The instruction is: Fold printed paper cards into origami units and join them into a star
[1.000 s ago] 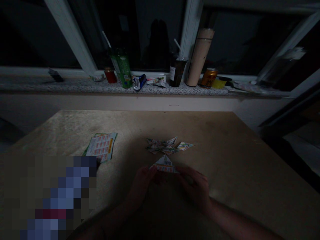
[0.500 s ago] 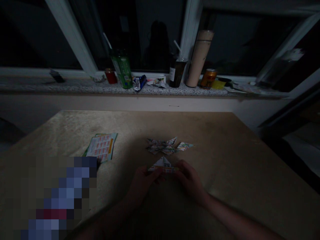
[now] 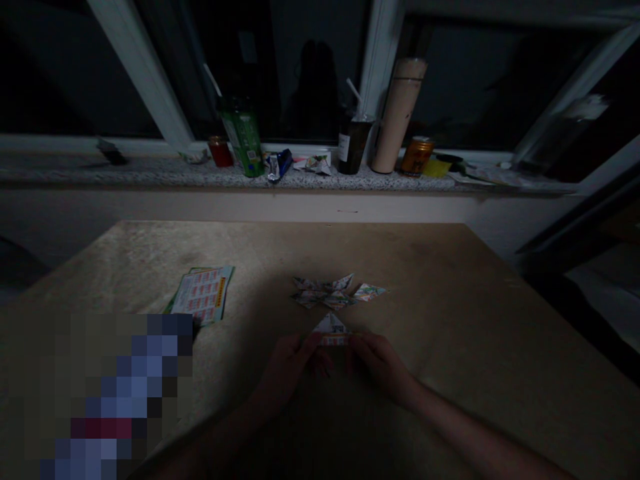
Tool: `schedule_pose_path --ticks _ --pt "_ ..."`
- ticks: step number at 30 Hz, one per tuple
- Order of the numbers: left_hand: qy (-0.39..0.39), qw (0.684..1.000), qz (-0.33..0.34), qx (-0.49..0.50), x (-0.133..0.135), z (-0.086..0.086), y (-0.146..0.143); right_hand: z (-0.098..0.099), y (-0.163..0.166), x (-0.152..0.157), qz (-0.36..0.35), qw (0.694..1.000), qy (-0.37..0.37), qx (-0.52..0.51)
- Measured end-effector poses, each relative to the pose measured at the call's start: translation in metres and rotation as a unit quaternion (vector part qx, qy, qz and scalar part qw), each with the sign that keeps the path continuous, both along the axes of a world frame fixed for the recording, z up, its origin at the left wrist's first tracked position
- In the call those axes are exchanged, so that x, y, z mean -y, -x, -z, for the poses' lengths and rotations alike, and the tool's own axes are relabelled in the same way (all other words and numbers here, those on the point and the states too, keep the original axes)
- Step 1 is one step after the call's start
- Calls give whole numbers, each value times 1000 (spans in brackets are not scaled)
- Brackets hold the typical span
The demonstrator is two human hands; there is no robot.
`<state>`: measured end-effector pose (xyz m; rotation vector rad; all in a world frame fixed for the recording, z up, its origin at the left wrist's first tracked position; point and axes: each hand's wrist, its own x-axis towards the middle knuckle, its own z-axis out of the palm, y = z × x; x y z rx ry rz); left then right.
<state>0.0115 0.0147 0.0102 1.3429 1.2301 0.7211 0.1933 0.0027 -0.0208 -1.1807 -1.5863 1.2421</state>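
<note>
The scene is dim. Both my hands pinch a small folded piece of printed paper (image 3: 330, 329), a triangle pointing away from me, just above the wooden table (image 3: 450, 313). My left hand (image 3: 290, 370) grips its left end and my right hand (image 3: 380, 363) its right end, fingers closed on it. Just beyond lies a cluster of folded paper pieces (image 3: 333, 292) arranged like a star. A flat stack of printed paper sheets (image 3: 203, 293) lies to the left.
A stone window sill (image 3: 150, 173) behind the table carries a green bottle (image 3: 243, 137), a dark cup with a straw (image 3: 354, 143), a tall beige tumbler (image 3: 397, 117), small cans and wrappers. A blurred patch covers the lower left.
My hands have drawn closer together on the folded paper, which now shows smaller and narrower than a second ago. The other papers have not moved.
</note>
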Motion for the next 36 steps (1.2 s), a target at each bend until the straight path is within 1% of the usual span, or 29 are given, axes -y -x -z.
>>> schedule_pose_path --ticks 4,7,9,13,18,21,24,27,31,36 --pt "-6 999 38 5 1 0 -1 1 0 -1 20 999 -5 -39" --pt "-10 996 83 29 4 2 -2 1 2 -1 -16 998 11 -51" --pt "-13 994 100 37 5 4 -4 -1 4 0 -33 998 19 -46" --pt "-15 996 89 21 6 5 -5 -5 7 2 -20 1000 4 -13" --pt "-13 996 83 -11 5 2 -4 -1 6 2 -1 1000 -16 13" --pt "-24 996 84 -16 3 4 -2 0 5 2 -25 1000 -12 7" --pt "-31 996 88 -2 2 8 -1 -2 4 1 -50 999 -9 -10" --pt "-23 997 71 8 2 10 -1 -5 5 1 -52 998 -8 -18" --pt "2 999 31 23 1 8 -3 -4 5 1 -41 999 -10 -22" --pt "15 993 -59 106 -1 9 -2 0 4 0 -2 1000 -19 -9"
